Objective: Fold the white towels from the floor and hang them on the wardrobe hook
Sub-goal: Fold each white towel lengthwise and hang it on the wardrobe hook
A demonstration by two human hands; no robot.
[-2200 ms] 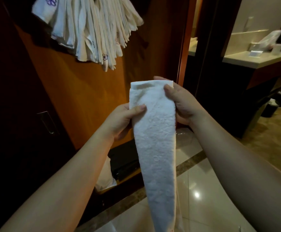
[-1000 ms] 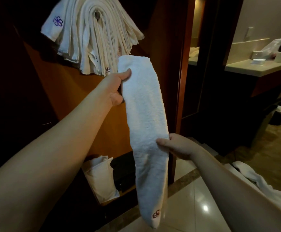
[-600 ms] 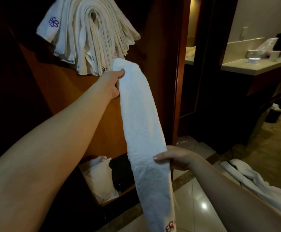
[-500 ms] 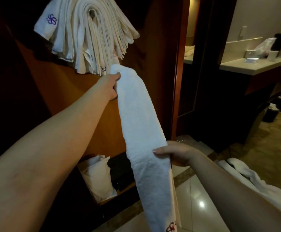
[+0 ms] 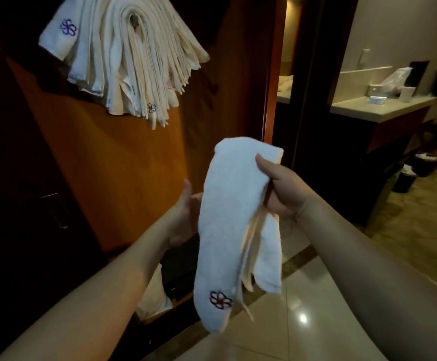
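The right hand (image 5: 281,190) gripped a folded white terry towel (image 5: 231,225) with an embroidered red flower logo (image 5: 220,300); the left hand (image 5: 183,217) lay open beside it, under a bundle of hanging white towels (image 5: 123,56).

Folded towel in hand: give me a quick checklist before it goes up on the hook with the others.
1. Right hand grips the folded towel at its top fold: ok.
2. Left hand open beside the towel, not gripping: ok.
3. Fold tidy: not ok, loose layers splay out on the right side.
4. Towel off the floor: ok, it hangs free.
5. Room on the hook: cannot tell, the hanging towels cover it thickly.
6. Path up to the wardrobe panel: ok.
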